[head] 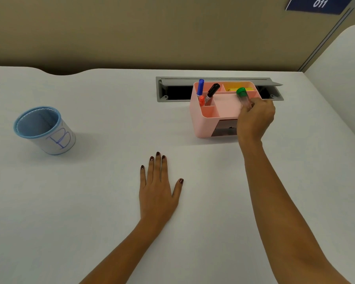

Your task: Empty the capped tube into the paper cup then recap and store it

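Observation:
A clear tube with a green cap (243, 97) is tilted over the large middle compartment of a pink desk organizer (201, 119). My right hand (255, 117) grips the tube's lower end, fingers closed around it. The cap is on. A paper cup (47, 132) with a blue rim and a blue letter B stands at the far left of the white table, well away from both hands. My left hand (158, 189) lies flat on the table in the middle, fingers apart, holding nothing.
The organizer holds a blue marker (200, 87), a black marker (212, 91), a red-capped one (201, 101) and yellow notes (242, 89). Behind it is a grey cable slot (172, 89) in the table. A beige partition stands at the back.

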